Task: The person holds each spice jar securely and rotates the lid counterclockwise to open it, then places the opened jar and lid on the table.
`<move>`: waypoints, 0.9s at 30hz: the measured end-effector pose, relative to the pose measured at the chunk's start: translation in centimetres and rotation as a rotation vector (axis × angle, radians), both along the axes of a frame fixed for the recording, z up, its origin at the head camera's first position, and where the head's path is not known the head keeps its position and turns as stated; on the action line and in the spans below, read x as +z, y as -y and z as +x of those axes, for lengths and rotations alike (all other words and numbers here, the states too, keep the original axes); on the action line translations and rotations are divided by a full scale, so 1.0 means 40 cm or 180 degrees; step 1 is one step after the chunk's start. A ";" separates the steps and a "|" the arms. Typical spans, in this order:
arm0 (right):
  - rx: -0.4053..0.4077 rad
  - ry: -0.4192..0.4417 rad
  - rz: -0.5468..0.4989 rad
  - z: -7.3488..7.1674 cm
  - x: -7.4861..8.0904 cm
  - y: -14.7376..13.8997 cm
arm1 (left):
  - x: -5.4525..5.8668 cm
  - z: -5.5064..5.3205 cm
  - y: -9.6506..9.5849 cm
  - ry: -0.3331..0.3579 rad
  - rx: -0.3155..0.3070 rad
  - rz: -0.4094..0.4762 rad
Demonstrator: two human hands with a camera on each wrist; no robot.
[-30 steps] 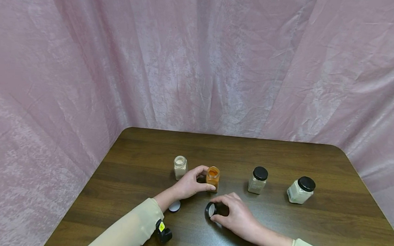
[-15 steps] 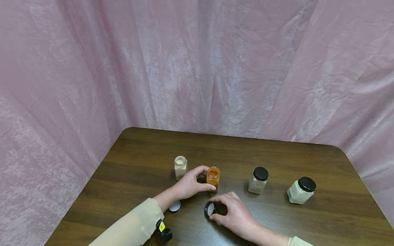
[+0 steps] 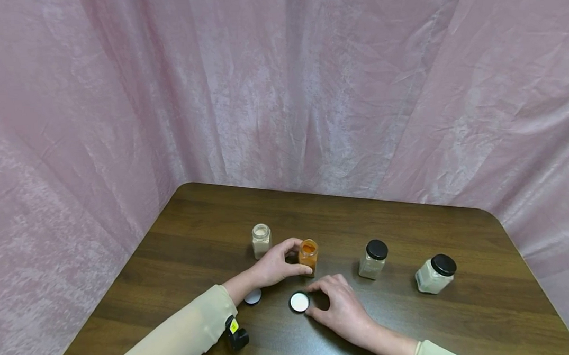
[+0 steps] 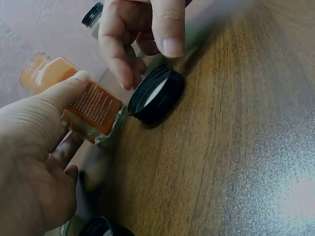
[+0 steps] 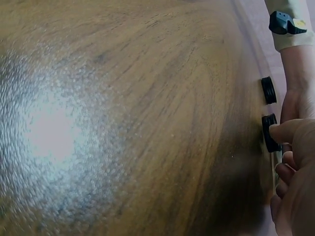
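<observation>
My left hand [image 3: 274, 264] grips an open glass spice jar [image 3: 308, 257] of orange powder, thumb on the near side and fingers behind. The jar stands upright on the table. Just in front of it a black lid [image 3: 299, 302] lies with its white inside facing up. My right hand [image 3: 340, 308] is at the lid's right edge, thumb and forefinger spread apart. In the left wrist view the lid [image 4: 156, 94] rests on the wood below those fingertips; whether they still touch it is hard to tell.
Left of the orange jar stands an open jar of pale powder [image 3: 261, 242]. A second lid [image 3: 253, 297] lies beside my left wrist. Two black-lidded jars stand to the right, one nearer [image 3: 373, 260] and one farther [image 3: 435, 274]. A pink curtain [image 3: 281, 93] hangs behind the table [image 3: 210, 212].
The lid, earlier tilted on edge between my right thumb and fingers, now lies flat, inside up, slightly left. My right fingers have let go of it. My left hand keeps its grip.
</observation>
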State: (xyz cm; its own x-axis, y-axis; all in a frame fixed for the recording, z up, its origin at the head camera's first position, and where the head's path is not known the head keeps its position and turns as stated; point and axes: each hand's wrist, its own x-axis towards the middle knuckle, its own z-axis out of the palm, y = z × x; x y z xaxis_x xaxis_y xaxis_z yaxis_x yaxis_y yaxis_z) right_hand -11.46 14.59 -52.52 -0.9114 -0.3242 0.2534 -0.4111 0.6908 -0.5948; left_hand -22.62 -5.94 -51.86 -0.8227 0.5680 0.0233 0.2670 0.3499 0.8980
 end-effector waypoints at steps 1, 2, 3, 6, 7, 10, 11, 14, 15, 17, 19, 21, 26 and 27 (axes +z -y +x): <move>-0.0001 0.0006 0.0002 0.000 0.000 -0.001 | -0.001 0.000 0.000 -0.0006 -0.0005 0.0000; -0.0001 0.0017 0.0004 -0.001 0.000 -0.001 | 0.000 -0.001 -0.001 -0.0007 -0.0002 -0.0006; 0.0002 0.0022 0.0007 -0.001 0.000 -0.002 | 0.000 -0.001 -0.001 -0.0013 -0.0001 0.0001; 0.0013 0.0033 0.0011 0.000 0.001 -0.004 | 0.000 0.000 -0.002 -0.0008 0.0000 0.0029; 0.0016 0.0037 0.0007 0.001 0.001 -0.005 | 0.001 0.001 -0.003 -0.0014 -0.0002 0.0041; 0.0026 0.0045 -0.0028 0.005 0.003 -0.007 | 0.002 0.005 -0.003 -0.0003 0.0009 0.0074; 0.0027 0.0047 -0.0040 0.006 0.004 -0.008 | 0.002 0.007 -0.004 0.0003 0.0011 0.0101; 0.0041 0.0053 -0.0078 0.011 0.008 -0.011 | 0.002 0.011 -0.006 0.0009 0.0032 0.0130; 0.0048 0.0053 -0.0090 0.012 0.009 -0.012 | 0.002 0.012 -0.007 0.0012 0.0034 0.0152; 0.0054 0.0053 -0.0112 0.015 0.012 -0.015 | 0.002 0.013 -0.007 0.0018 0.0032 0.0169; 0.0053 0.0036 -0.0134 0.017 0.015 -0.018 | 0.004 0.014 -0.006 0.0033 0.0034 0.0190; 0.0038 -0.0001 -0.0154 0.019 0.017 -0.023 | 0.009 0.015 -0.005 0.0075 0.0032 0.0229; -0.0043 -0.0280 -0.0181 0.028 0.029 -0.045 | 0.040 0.020 -0.002 0.0085 0.0038 0.0369; -0.0061 -0.0345 -0.0192 0.029 0.033 -0.051 | 0.049 0.021 -0.002 0.0050 0.0041 0.0385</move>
State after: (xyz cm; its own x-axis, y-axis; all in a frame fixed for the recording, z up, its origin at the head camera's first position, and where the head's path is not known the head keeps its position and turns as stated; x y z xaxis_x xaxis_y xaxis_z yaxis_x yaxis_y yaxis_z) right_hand -10.29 16.64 -51.20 -0.8835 -0.2883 0.3692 -0.4623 0.6633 -0.5884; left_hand -21.77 -5.86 -49.89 -0.8308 0.5511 0.0782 0.2488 0.2419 0.9379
